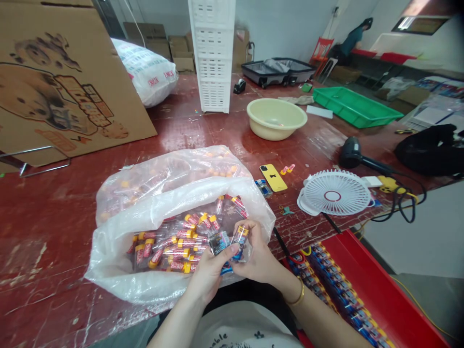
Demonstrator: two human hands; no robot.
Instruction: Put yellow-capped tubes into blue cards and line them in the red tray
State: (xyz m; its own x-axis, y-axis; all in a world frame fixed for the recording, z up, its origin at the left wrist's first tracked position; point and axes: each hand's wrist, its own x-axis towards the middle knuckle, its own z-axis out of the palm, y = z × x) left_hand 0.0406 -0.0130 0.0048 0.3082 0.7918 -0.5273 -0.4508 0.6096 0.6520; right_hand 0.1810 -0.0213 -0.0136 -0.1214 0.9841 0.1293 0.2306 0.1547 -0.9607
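Observation:
My left hand [208, 273] is closed on a small blue printed packet [218, 243], pinching it with the thumb. Just beside it, my right hand [255, 253] is wrapped round a small clear tube with a yellow cap [240, 234]. The two hands nearly meet over the near right side of a large translucent plastic bag [119, 285], whose mouth gapes towards me. Inside lie many yellow-capped clear tubes [179, 241] with red printed contents. My fingers partly hide both held items.
A yellow phone [273, 177], a white fan [333, 192] and a black hair dryer [357, 157] lie to the right. Behind are a cream basin [276, 118], green tray [355, 106] and white basket stack [213, 58]. A cardboard box [72, 82] stands left; a red tray [380, 290] holds rows of packets.

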